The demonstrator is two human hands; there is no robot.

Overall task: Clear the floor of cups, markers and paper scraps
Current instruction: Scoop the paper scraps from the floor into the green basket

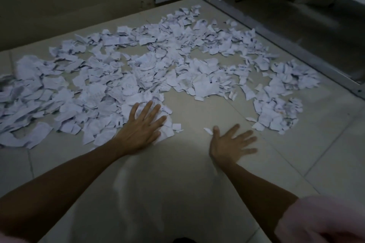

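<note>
The step in hand looks like gathering the paper — both hands are down at the near edge of the litter, as if to rake it together. The left hand (pixel 143 129) lies flat with its fingers spread, pressed onto the nearest of the torn white paper scraps (pixel 138 69), pinching nothing. The right hand (pixel 231 144) is open and splayed too, low over the bare pale tiled floor (pixel 197 183) with its thumb just beside one small stray scrap (pixel 208 130); it is a little blurred, so I cannot tell whether the palm touches the tile. The scraps cover the floor from the far left across to the grey metal frame (pixel 296 49) on the right, with a smaller cluster (pixel 276 110) lying apart on the near right. Counting: two hands, no cups and no markers that I can see in this dim light, and scraps far too many to count — hundreds, I would judge. The next move calls for sweeping inward into one heap; light pieces may slip under the palms.
</note>
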